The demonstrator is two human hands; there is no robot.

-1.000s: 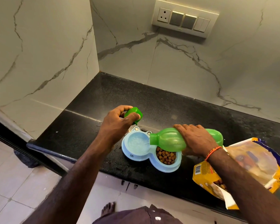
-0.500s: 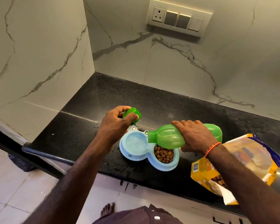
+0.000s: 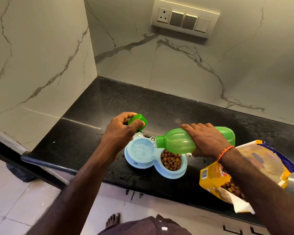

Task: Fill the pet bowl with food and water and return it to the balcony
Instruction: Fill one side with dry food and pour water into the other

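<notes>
Above the black countertop (image 3: 95,133), the right hand (image 3: 205,141) wraps its fingers over a green bottle (image 3: 178,141) and holds it tipped on its side, the open mouth pointing toward nine o'clock, right over the rim of the pet bowl (image 3: 153,167). At ten o'clock from the bottle, the left hand (image 3: 120,131) pinches the green cap (image 3: 138,118) between thumb and curled fingers, just above the bowl's far edge. The light-blue double bowl sits near the counter's front edge: its left compartment holds water (image 3: 142,149), its right one brown kibble (image 3: 171,161). At four o'clock from the bowl, an open yellow food bag (image 3: 210,175) lies on the counter with kibble showing in its mouth, partly behind the right forearm. At twelve o'clock, a switch panel (image 3: 183,18) is fixed to the marble wall (image 3: 176,73).
</notes>
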